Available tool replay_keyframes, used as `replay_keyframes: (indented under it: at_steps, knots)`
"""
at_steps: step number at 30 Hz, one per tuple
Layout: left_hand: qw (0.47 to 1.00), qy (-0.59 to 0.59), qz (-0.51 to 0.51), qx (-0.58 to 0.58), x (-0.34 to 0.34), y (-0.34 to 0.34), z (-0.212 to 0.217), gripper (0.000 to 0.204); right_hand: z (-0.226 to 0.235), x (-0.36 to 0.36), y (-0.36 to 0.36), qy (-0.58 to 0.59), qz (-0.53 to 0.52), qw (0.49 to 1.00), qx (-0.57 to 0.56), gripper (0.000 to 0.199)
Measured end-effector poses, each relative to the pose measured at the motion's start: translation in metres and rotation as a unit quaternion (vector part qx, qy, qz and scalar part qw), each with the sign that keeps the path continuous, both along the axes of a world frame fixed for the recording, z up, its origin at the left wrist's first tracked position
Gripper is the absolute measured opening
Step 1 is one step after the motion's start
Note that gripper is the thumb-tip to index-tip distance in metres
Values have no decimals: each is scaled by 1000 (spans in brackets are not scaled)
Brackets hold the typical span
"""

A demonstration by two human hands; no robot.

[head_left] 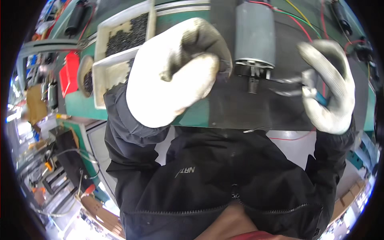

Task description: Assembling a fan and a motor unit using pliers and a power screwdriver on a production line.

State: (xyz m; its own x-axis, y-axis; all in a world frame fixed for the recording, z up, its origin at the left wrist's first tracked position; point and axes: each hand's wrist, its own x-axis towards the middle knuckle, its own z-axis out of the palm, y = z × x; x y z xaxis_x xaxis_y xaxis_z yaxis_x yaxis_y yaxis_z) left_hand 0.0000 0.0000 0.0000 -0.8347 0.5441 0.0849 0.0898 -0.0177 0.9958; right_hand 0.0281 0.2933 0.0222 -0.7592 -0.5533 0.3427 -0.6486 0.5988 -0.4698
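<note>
Green table (82,103) is stretching out under the person's arms, a dark mat (226,112) running down its middle, while the cluttered workshop is curving away at the left. From where I'm standing, a big grey motor (255,38) is lying on the mat, its threaded shaft (252,85) pointing toward the person's black jacket (216,160). Coloured wires (304,30) are running from around its far end to the upper right.

The right hand (334,90), gloved in white, is gripping what looks like blue-handled pliers (292,81); their blurred prongs are standing apart and pointing at the shaft end, seemingly not touching it. The left hand (172,76), also gloved, is curling inward just left of the motor, and I can't tell whether it is pinching something small. Beside that arm, two pale trays (150,28) are holding small dark parts (128,36).

Work on the motor seems to be partway along: the grey casing is covering its body, while the metal fittings (256,72) around the shaft are showing bare. How much is remaining there, I can't tell.
</note>
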Motion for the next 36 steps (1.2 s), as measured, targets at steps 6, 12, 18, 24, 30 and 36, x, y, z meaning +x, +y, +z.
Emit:
replay_keyframes:
  at_steps: [6,12,18,24,30,36]
  knots:
    - [998,18,31,-54,5,22,6,11,12,0,-14,140,12,984,106,56]
    - [993,52,57,-85,4,27,6,13,6,-5,-23,164,-6,980,113,61]
    - [985,53,73,-144,3,29,8,13,5,-10,-18,188,-5,972,142,65]
    - [980,76,89,-158,1,30,6,15,4,-10,-21,178,-23,978,110,64]
    - [981,71,71,-166,4,32,10,16,-5,-14,-24,189,-35,972,138,61]
    - [980,88,77,-159,2,39,12,14,3,-7,-13,182,-20,980,77,62]
